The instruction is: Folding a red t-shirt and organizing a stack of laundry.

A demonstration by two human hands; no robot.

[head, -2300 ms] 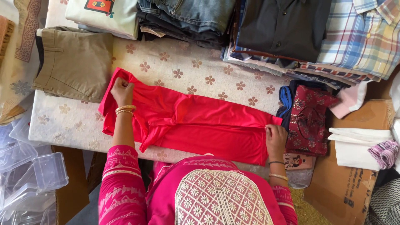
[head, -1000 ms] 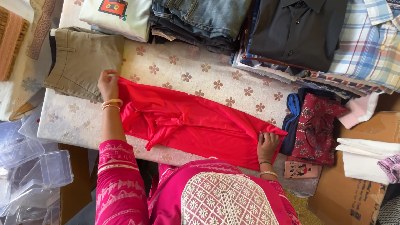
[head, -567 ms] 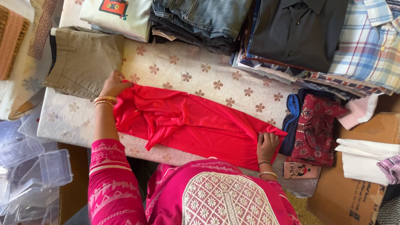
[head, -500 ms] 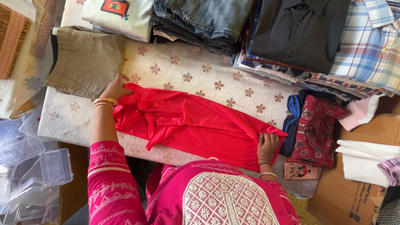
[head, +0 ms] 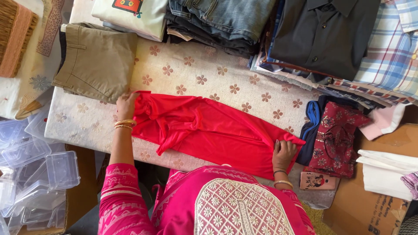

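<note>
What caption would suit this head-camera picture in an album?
Both hands, left hand and right hand, press opposite ends of a red garment on a flower-patterned table ringed by folded clothes.

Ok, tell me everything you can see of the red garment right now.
The red garment is plain, smooth, slightly shiny fabric, partly folded into a long band lying diagonally across the flower-print table cover. Its left end is bunched and creased, and the right end tapers to a point. The left hand grips the bunched end beside the khaki trousers; the right hand presses the other end flat.
</note>
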